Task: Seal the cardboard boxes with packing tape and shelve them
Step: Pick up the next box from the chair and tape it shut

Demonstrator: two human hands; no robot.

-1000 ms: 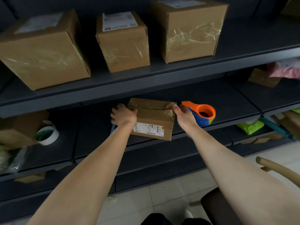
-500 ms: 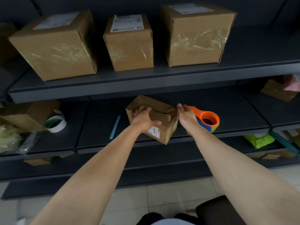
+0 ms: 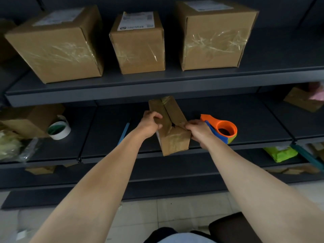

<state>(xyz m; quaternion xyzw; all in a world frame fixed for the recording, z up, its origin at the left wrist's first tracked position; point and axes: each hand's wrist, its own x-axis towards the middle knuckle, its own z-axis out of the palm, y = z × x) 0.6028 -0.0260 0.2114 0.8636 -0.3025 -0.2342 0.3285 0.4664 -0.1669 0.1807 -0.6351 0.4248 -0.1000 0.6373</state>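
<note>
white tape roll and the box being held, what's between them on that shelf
A thin blue stick lies between the white tape roll and the small box, in the head view.

I see the upper shelf (image 3: 122, 97) carrying 3 taped boxes (image 3: 138, 50) side by side. The middle shelf (image 3: 254, 123) holds a tape roll (image 3: 59, 130), a blue stick (image 3: 124, 130) and an orange tape dispenser (image 3: 226, 128).

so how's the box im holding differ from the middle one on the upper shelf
The held box is askew, gripped by left hand and right hand; the middle box sits square, untouched. The held box's top seam gapes; the middle box's is shut under a white label. Both are taped brown cardboard.
</note>
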